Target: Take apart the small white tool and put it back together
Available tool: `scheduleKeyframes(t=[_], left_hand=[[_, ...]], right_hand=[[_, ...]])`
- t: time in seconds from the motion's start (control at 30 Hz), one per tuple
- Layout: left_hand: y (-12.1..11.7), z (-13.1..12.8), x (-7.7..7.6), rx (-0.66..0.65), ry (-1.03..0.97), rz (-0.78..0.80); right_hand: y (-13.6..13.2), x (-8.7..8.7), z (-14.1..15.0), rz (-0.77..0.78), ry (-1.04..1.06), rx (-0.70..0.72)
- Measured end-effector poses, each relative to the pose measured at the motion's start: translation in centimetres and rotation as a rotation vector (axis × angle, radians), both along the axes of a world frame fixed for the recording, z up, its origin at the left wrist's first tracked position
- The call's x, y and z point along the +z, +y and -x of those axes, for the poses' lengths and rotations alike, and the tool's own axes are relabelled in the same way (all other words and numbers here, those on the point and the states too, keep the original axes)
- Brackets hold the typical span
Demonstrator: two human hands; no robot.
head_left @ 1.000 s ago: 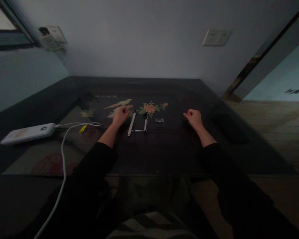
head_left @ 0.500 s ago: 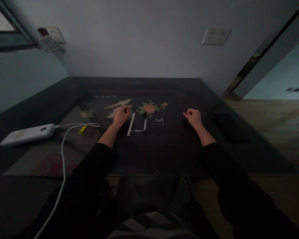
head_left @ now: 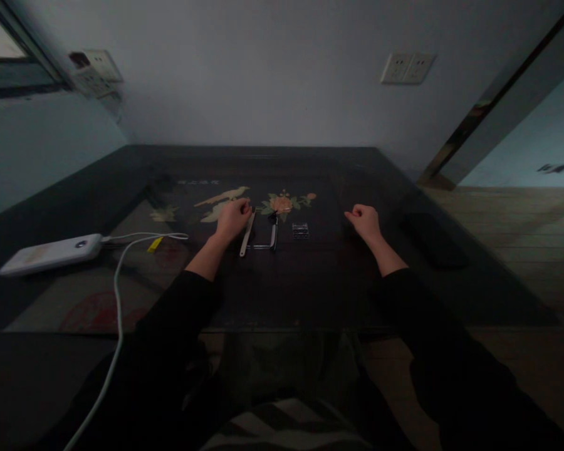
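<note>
My left hand (head_left: 234,218) rests on the dark table (head_left: 319,288) as a loose fist, with nothing seen in it. Right beside it lies a narrow pale strip (head_left: 247,238) with a rounded lower end; whether they touch I cannot tell. A thin metal bar (head_left: 261,247) runs from near the strip's lower end to a dark, pale-faced upright piece (head_left: 274,235); their kind is unclear. Further right sits a small clear block (head_left: 300,230), possibly a little box. My right hand (head_left: 364,220), also curled into a fist with nothing visible inside, rests farther right, apart from these things.
A white power bank (head_left: 51,254) lies at left, its white cable (head_left: 119,300) crossing the table's front edge. A yellow tag (head_left: 155,245) is near the cable. At right is a flat dark object (head_left: 433,241). Behind the table stands a wall with sockets (head_left: 408,68).
My left hand has shifted slightly right, closer to the pale strip. My right hand and the objects on the table stay put; the view has moved only a little.
</note>
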State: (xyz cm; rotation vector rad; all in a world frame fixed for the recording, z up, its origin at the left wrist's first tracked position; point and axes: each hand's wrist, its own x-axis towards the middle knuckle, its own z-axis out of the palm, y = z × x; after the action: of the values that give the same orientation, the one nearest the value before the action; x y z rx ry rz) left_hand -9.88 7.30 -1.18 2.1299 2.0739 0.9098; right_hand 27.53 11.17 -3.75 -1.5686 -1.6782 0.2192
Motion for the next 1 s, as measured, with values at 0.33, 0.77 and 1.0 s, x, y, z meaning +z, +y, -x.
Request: scheduleKeyframes(t=[0.33, 0.77, 1.0], left_hand=[[-1.6, -2.5, 1.0, -0.121, 0.009, -0.011], [-4.0, -6.3, 1.1, -0.111, 0.182, 0.16], [-4.6, -6.4, 1.5, -0.081, 0.301, 0.246]], right_hand=[[-0.1, 0.1, 0.0, -0.017, 0.021, 0.013], [-1.8, 1.2, 3.2, -0.024, -0.045, 0.152], [-2.6, 1.7, 4.2, -0.06, -0.054, 0.222]])
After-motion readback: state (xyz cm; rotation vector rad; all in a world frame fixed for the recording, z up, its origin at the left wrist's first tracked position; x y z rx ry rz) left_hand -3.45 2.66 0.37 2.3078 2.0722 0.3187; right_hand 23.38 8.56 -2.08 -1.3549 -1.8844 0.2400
